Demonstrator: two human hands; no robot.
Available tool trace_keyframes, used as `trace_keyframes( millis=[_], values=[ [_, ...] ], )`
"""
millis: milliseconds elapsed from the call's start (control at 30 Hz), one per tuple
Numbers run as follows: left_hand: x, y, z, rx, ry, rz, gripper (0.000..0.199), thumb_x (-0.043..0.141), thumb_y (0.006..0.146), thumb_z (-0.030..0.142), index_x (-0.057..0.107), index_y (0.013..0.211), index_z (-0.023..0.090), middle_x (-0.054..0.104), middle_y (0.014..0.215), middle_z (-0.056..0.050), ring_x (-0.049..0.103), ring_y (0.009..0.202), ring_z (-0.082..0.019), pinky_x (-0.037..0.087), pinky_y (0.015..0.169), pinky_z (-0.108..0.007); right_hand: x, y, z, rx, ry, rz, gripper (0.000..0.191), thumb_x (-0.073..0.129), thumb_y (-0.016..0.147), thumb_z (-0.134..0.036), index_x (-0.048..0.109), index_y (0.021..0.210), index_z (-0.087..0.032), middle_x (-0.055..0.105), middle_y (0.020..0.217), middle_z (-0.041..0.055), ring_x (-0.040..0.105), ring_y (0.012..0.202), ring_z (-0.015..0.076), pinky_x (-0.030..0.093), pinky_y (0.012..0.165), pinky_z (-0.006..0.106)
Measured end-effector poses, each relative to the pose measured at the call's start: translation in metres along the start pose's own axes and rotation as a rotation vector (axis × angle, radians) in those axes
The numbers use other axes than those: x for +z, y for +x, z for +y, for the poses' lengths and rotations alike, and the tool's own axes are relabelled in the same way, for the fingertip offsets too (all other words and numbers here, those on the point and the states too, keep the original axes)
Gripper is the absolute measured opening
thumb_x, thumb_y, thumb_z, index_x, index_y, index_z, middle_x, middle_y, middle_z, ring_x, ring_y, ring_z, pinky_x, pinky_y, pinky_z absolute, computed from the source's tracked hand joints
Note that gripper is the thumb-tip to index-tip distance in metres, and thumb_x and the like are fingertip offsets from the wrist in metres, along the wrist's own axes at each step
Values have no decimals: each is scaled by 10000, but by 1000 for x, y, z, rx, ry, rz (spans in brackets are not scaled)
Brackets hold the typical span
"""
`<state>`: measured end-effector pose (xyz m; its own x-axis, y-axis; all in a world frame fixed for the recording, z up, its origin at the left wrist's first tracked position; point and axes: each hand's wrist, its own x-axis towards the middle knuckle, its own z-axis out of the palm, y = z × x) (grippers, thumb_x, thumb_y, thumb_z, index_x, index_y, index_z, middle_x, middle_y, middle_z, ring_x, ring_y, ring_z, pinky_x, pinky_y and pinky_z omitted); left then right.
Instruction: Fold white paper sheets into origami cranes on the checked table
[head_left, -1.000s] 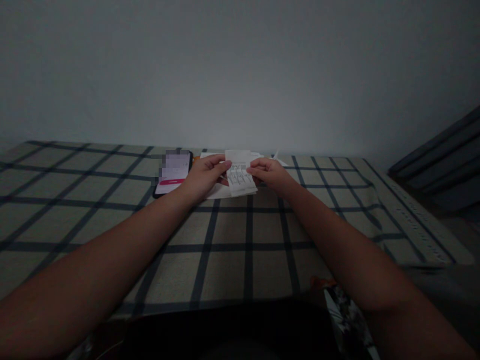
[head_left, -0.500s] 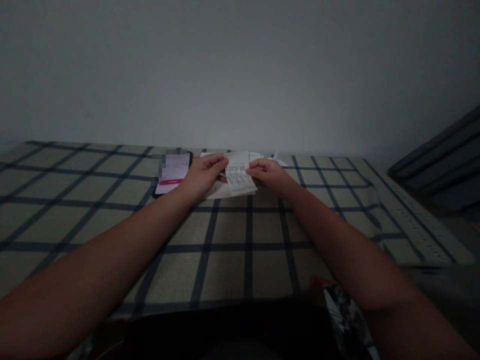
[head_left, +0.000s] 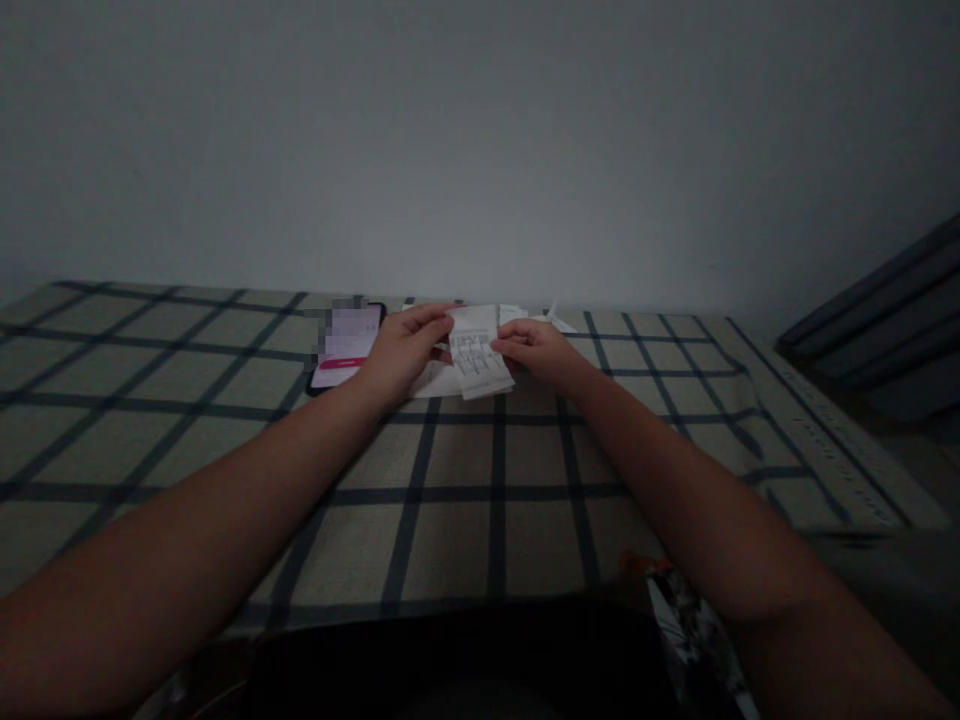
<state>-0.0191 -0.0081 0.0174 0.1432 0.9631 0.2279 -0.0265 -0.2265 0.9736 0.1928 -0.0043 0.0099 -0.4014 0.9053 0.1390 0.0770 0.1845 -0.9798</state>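
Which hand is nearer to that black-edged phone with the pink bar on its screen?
Left. The left hand is close by the right side of the black-edged rectangular phone; the right hand is farther right, at the right edge of the white printed paper.

Arms (head_left: 255, 490) outstretched, left hand (head_left: 405, 350) near right hand (head_left: 544, 350), fingers (head_left: 437, 330) pinched.

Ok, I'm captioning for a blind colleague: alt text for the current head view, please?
A person's left hand and right hand hold a white paper slip with dark markings over a checked cloth. A lit phone lies beside the left hand, and more paper shows around the slip, with a plain wall beyond.
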Motion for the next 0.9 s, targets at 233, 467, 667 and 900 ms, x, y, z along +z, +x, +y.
trace_keyframes(
  millis=[233, 467, 667, 900],
  values=[
    [1, 1, -4, -123, -12, -213, 297, 708, 779, 347, 727, 974, 123, 745, 906, -90, 671, 725, -154, 573, 646, -275, 0, 3, -1, -3, 23, 181, 200, 710, 746, -326, 599, 812, -172, 624, 665, -26, 563, 580, 96, 458, 561, 235],
    [2, -2, 3, -77, 46, -190, 181, 684, 809, 303, 713, 829, 125, 703, 715, -27, 647, 649, -128, 566, 691, -268, -1, 1, -1, 7, 25, 175, 279, 717, 754, -399, 632, 889, -170, 631, 680, -20, 563, 588, 101, 468, 569, 238],
    [3, -1, 0, -58, -21, -170, 211, 708, 811, 311, 718, 922, 133, 717, 801, -38, 652, 682, -122, 565, 642, -239, -2, 1, -2, -39, -37, 170, 239, 714, 750, -374, 645, 839, -163, 624, 655, -19, 546, 559, 93, 450, 546, 234],
    [0, 1, -9, -202, -34, -277, 203, 711, 810, 300, 726, 910, 123, 729, 806, -64, 652, 638, -118, 577, 657, -266, -1, 3, -2, -45, -27, 257, 235, 711, 737, -372, 609, 810, -173, 603, 651, -26, 532, 550, 92, 459, 535, 239]
  ],
)
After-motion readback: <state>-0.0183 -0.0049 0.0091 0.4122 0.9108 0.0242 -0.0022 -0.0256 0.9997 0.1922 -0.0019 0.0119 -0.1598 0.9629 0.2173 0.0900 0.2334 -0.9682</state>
